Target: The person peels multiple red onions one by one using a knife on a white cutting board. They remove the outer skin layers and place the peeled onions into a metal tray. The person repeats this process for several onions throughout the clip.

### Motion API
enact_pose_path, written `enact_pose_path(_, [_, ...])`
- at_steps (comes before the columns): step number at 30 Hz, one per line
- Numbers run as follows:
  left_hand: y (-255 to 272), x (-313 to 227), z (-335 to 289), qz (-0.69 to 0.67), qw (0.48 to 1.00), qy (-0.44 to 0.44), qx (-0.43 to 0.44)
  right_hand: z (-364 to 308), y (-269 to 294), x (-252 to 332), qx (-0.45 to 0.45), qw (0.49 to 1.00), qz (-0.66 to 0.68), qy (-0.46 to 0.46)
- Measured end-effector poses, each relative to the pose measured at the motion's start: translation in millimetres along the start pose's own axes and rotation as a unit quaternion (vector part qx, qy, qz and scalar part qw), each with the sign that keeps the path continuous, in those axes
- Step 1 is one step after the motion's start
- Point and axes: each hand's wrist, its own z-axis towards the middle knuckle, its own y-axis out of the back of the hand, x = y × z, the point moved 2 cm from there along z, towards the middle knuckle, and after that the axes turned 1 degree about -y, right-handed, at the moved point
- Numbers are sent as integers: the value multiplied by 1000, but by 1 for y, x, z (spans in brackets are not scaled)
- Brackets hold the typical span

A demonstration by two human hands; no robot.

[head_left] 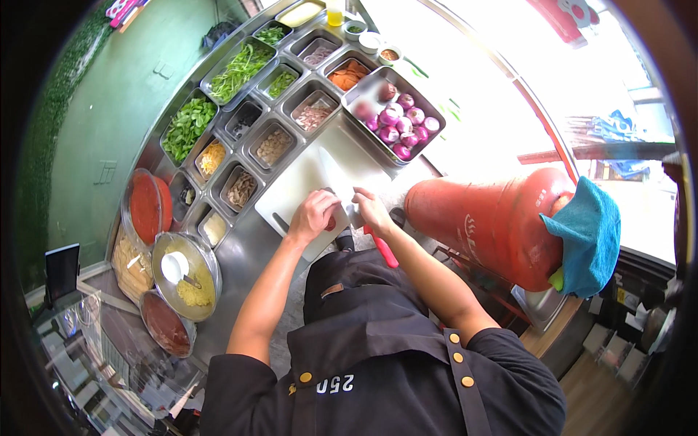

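A white cutting board [287, 192] lies on the steel counter in front of me. Over its near right edge my left hand [314, 214] is closed, fingers curled round a small dark-red piece [331, 222], mostly hidden, that looks like red onion. Just to its right, my right hand [373, 212] grips a knife [382, 251], its red handle jutting out below my palm toward me. The blade points away over the board and is hard to make out against the white. A steel tray of purple onions [391, 125] stands beyond the board, to the right.
Several steel pans hold leafy greens [190, 127], carrot slices [347, 75] and sliced mushrooms [241, 190]. At left are a red-lidded tub [147, 206] and a bowl of yellow mash [195, 292]. A large red gas cylinder [480, 225] with a blue cloth [590, 236] lies close right.
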Motion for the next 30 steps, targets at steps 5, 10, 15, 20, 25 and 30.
enact_pose_path(5, [7,14,-25,25,997,60,-43,-7,4,14,18,997,72,5])
enact_pose_path(10, [13,8,-28,-6,988,154,-15,-12,13,7,140,949,266,-94])
enact_pose_path(15, [27,-12,-22,-85,972,205,-82,-13,16,-8,197,897,356,-170])
enact_pose_path(20, [29,-10,-31,-98,968,188,-136,-38,17,-1,162,905,357,-167])
enact_pose_path(25, [21,4,-57,-47,960,259,-94,-90,24,-5,179,906,368,-110])
enact_pose_path(30, [-3,3,-75,118,975,160,-94,-110,31,-20,128,931,329,-93])
